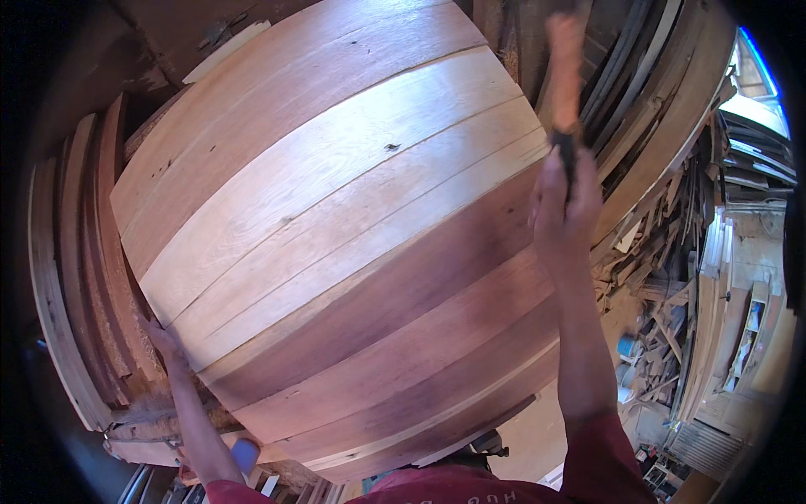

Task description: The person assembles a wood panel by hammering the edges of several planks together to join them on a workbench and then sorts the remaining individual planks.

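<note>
- Wood panel filled mid-view.
- R hand gripped blurred orange-black tool near panel's R edge.
- L hand at L edge; couldn't tell if gripping.
- Poss. slip if L hold was weak.

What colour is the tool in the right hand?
The tool is mostly orange, black where held; head view.

The broad wooden panel lies slantwise, planks edge to edge, pale across the middle, redder on the near side, one small dark knot showing. By its right edge I see a long tool, blurred, orange above black, held pointing away.
</note>
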